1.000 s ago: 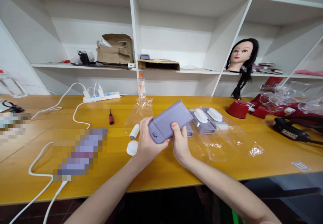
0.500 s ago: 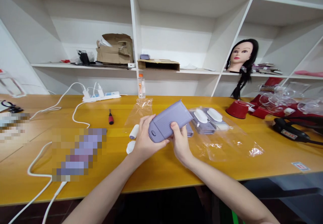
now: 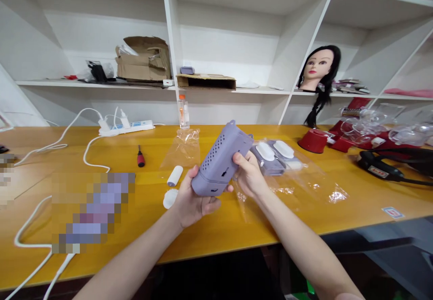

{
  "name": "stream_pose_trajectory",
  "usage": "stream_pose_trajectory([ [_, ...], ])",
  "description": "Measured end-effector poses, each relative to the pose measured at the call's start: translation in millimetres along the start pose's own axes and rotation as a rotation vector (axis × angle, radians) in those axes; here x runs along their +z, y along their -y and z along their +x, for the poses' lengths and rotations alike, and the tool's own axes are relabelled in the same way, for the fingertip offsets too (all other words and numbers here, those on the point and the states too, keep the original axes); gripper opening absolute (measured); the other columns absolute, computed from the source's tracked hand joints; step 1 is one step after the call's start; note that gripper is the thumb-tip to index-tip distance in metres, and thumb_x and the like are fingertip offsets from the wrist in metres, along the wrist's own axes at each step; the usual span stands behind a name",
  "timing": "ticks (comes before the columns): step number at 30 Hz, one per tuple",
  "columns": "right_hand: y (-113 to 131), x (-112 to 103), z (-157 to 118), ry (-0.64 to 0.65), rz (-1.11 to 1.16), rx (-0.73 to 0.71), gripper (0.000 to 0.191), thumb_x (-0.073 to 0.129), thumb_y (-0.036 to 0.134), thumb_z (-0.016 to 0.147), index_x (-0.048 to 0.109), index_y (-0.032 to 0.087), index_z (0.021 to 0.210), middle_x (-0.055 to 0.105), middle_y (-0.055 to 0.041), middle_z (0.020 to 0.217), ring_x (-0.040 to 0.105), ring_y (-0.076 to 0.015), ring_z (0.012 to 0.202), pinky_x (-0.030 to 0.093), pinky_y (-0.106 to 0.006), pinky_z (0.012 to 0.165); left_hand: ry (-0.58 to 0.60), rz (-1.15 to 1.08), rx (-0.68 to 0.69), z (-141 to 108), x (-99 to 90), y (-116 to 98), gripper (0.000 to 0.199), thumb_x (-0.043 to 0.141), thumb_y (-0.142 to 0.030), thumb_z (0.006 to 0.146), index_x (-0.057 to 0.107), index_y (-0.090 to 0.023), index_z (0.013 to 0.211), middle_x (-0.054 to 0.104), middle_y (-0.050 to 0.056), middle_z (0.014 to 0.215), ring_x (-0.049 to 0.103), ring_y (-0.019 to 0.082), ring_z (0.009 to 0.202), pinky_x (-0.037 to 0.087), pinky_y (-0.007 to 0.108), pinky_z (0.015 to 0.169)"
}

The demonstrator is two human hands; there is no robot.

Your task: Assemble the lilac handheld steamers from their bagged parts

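1. Fingers of my left hand (image 3: 191,205) cradle the lower end of a purple housing (image 3: 216,164), thumb along its side; those of my right hand (image 3: 252,173) grasp its right flank near the upper end, thumb on the face.
2. Between both hands, I hold the housing above the table (image 3: 358,205), tilted, its upper end leaning away and to the right.
3. Done, as far as I can judge: it is out of any wrapping, and the part below its seam sits against the main body. I can't tell whether anything fastens them.
4. Apart from it, a white cylinder (image 3: 175,176) and a white round piece (image 3: 170,199) lie loose by my left hand; whether they belong to it, I can't tell. A red-handled screwdriver (image 3: 140,159) lies farther off, out of my grip.
5. To the right, more purple units (image 3: 270,168) lie in clear plastic, topped with white oval pieces (image 3: 265,151).
6. No brand or lettering is readable on my housing, only holes and dark cutouts. The label (image 3: 379,171) on the black appliance (image 3: 394,168) and the table-edge sticker (image 3: 393,213) carry marks too small for me to read.
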State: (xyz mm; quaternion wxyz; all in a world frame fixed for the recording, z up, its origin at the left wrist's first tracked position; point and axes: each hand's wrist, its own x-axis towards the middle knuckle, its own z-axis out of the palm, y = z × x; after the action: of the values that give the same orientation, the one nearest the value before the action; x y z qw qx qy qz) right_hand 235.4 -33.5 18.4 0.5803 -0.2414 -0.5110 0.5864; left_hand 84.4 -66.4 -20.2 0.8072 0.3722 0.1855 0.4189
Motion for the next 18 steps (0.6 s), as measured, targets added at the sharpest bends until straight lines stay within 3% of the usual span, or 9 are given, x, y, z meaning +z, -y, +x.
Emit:
stream_pose_trajectory([
  [3, -4, 0, 2, -0.097, 0.029, 0.05, 0.032, 0.069, 0.045, 0.067, 0.056, 0.02, 0.081, 0.057, 0.0032, 0.058, 0.048, -0.0098, 0.041, 0.031, -0.019, 0.03, -0.02, 0.032, -0.079, -1, 3.5, -1, 0.075, 0.025, -0.074, 0.074, 0.057, -0.021, 0.115, 0.064, 0.013, 0.109, 0.063, 0.02, 0.062, 0.042, 0.03, 0.052],
  [5, -8, 0, 4, -0.166, 0.045, 0.073, 0.033, 0.071, 0.045, 0.065, 0.056, 0.019, 0.08, 0.058, 0.0031, 0.059, 0.049, -0.0096, 0.043, 0.036, -0.019, 0.033, -0.107, 0.056, -0.047, 0, 5.7, -2, 0.074, 0.026, -0.075, 0.073, 0.053, -0.022, 0.118, 0.061, 0.011, 0.115, 0.066, 0.026, 0.077, 0.045, 0.033, 0.061],
  [8, -11, -1, 7, -0.258, 0.058, 0.095, 0.037, 0.073, 0.045, 0.062, 0.056, 0.018, 0.081, 0.061, 0.0017, 0.063, 0.054, -0.0109, 0.05, 0.045, -0.022, 0.043, -0.211, 0.099, 0.071, 1, 8.9, -2, 0.074, 0.028, -0.075, 0.074, 0.047, -0.022, 0.121, 0.06, 0.012, 0.116, 0.067, 0.029, 0.081, 0.046, 0.038, 0.069],
  [11, -11, -2, 7, -0.299, 0.046, 0.078, 0.04, 0.076, 0.043, 0.06, 0.056, 0.019, 0.085, 0.061, 0.0031, 0.06, 0.054, -0.0111, 0.05, 0.044, -0.021, 0.044, -0.28, 0.164, 0.211, 0, 12.5, 2, 0.063, 0.035, -0.064, 0.079, 0.036, -0.023, 0.127, 0.056, 0.013, 0.12, 0.067, 0.027, 0.081, 0.046, 0.038, 0.073],
  [13, -10, -3, 7, -0.311, 0.042, 0.062, 0.039, 0.076, 0.042, 0.06, 0.056, 0.019, 0.086, 0.06, 0.0045, 0.058, 0.052, -0.0102, 0.047, 0.042, -0.02, 0.042, -0.306, 0.233, 0.312, -1, 14.5, 6, 0.058, 0.047, -0.052, 0.081, 0.025, -0.03, 0.13, 0.051, 0.01, 0.126, 0.068, 0.023, 0.078, 0.047, 0.037, 0.073],
  [16, -9, -3, 5, -0.33, 0.056, 0.052, 0.037, 0.076, 0.04, 0.061, 0.057, 0.02, 0.086, 0.062, 0.0042, 0.062, 0.053, -0.0102, 0.049, 0.042, -0.021, 0.044, -0.273, 0.4, 0.456, -1, 15.0, 14, 0.08, 0.067, -0.029, 0.072, 0.012, -0.04, 0.129, 0.042, 0.007, 0.131, 0.066, 0.017, 0.077, 0.05, 0.036, 0.075],
  [18, -9, -2, 4, -0.325, 0.061, 0.052, 0.037, 0.075, 0.039, 0.061, 0.057, 0.02, 0.087, 0.063, 0.0035, 0.066, 0.055, -0.0108, 0.051, 0.044, -0.021, 0.045, -0.285, 0.511, 0.529, 2, 13.3, 19, 0.089, 0.073, -0.019, 0.065, 0.014, -0.04, 0.128, 0.041, 0.006, 0.13, 0.063, 0.015, 0.081, 0.051, 0.034, 0.076],
])
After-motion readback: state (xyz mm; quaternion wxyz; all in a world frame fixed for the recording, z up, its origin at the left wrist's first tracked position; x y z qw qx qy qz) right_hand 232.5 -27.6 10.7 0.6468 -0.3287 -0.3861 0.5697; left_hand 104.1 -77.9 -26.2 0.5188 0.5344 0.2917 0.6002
